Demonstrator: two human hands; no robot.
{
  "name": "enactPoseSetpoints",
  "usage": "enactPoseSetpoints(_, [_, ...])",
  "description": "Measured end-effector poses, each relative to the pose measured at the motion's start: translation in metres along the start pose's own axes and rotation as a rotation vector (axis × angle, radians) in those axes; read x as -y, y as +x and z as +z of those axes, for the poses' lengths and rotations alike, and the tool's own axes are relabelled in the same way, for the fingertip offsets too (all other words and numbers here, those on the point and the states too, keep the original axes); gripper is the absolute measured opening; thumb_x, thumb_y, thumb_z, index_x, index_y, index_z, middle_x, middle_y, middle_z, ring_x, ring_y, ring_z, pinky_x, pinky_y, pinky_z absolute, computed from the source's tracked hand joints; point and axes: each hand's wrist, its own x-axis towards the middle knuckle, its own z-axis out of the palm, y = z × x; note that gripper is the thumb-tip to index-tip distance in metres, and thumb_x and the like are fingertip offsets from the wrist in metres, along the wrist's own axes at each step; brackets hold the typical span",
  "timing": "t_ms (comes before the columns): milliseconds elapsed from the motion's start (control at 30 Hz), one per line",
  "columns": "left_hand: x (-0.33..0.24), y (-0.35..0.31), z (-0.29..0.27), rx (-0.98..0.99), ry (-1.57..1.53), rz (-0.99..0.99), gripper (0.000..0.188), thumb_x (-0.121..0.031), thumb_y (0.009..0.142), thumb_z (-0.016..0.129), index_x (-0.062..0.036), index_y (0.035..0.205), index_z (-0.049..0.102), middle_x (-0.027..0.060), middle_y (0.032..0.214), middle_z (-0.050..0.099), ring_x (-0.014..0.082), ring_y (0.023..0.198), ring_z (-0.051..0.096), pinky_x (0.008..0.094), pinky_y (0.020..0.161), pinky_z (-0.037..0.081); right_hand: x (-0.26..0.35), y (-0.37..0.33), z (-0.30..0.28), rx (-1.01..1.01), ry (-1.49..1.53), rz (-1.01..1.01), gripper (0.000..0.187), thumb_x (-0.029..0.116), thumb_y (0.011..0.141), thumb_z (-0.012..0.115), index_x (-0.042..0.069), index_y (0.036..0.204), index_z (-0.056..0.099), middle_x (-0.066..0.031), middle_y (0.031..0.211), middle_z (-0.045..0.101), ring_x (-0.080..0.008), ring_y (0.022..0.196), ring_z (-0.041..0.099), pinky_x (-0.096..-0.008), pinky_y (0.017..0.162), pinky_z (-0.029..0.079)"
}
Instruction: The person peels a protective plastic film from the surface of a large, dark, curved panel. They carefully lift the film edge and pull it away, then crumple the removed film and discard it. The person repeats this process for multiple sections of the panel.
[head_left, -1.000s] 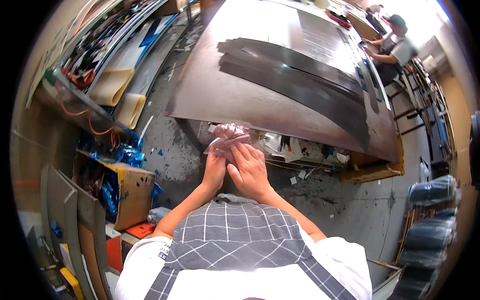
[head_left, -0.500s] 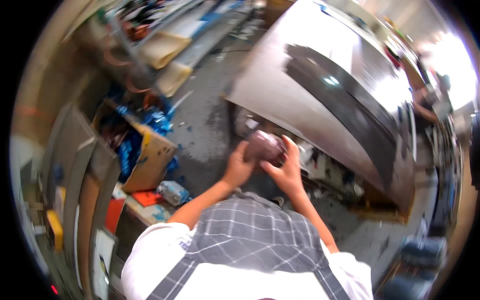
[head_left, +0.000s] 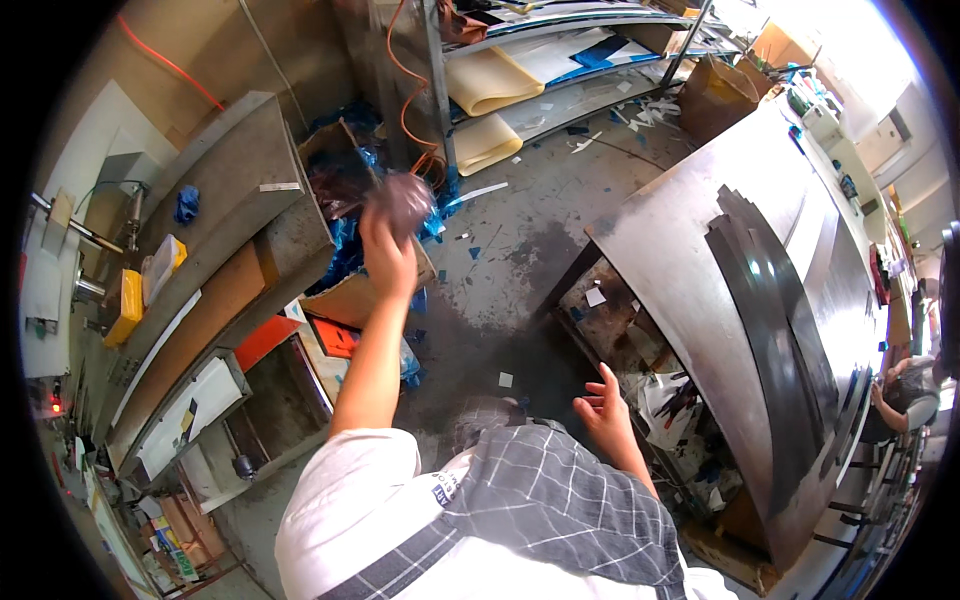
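My left hand [head_left: 388, 250] reaches forward and left with a shiny purple-brown ball of what looks like crumpled film [head_left: 407, 203] at its fingertips. Motion smears the ball and the fingers, so the exact grip is unclear. Just beside them, a cardboard box [head_left: 385, 292] holds crumpled blue film [head_left: 347, 243] and some brownish film. My right hand [head_left: 606, 410] is lower right, near the metal table's edge, its fingers apart and nothing in them.
A metal-topped table [head_left: 680, 240] with dark strips [head_left: 765, 310] stands right. Another bench [head_left: 225, 175] is at left, with a yellow box [head_left: 125, 308] by it. A rack [head_left: 440, 90] holds pale yellow sheets [head_left: 490, 80]. A person [head_left: 910, 395] is at far right.
The ball was between both hands in front of me. My left hand has carried it forward and left to the box; my right hand has let go. The view has turned left.
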Motion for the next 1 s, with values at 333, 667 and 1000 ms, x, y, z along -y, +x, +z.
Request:
enactPoseSetpoints(333, [0.084,-0.17,0.115,0.957,-0.156,-0.749,0.08,-0.029,0.078,0.078,0.0083,0.139,0.043,0.0265,0.135,0.058,0.0351,0.127,0.056,0.0419,0.105,0.044,-0.066,-0.038,-0.06,-0.104,-0.21,0.186,0.051,0.028,0.088,0.072,0.004,0.131,0.058,-0.0189,0.116,0.069,-0.0344,0.104,0.067,-0.043,0.091,0.054])
enactPoseSetpoints(667, [-0.271,-0.244,0.145,1.732,-0.658,-0.003,0.018,-0.014,0.087,0.071,0.0004,0.099,0.071,0.0114,0.088,0.072,0.018,0.081,0.069,0.0316,0.075,0.055,-0.198,-0.166,-0.14,-0.349,-0.195,0.646,0.044,0.029,0.085,0.071,0.004,0.121,0.065,-0.018,0.113,0.07,-0.0338,0.108,0.066,-0.043,0.092,0.053])
enactPoseSetpoints(1000, [-0.593,-0.259,0.308,1.476,-0.776,0.845,0.028,-0.013,0.077,0.078,-0.0031,0.1,0.067,0.0126,0.101,0.066,0.0308,0.101,0.062,0.039,0.09,0.051,-0.277,-0.182,-0.375,-0.832,-0.172,0.478,0.035,0.029,0.077,0.08,0.004,0.096,0.065,-0.0155,0.097,0.067,-0.0334,0.094,0.065,-0.0427,0.085,0.052])
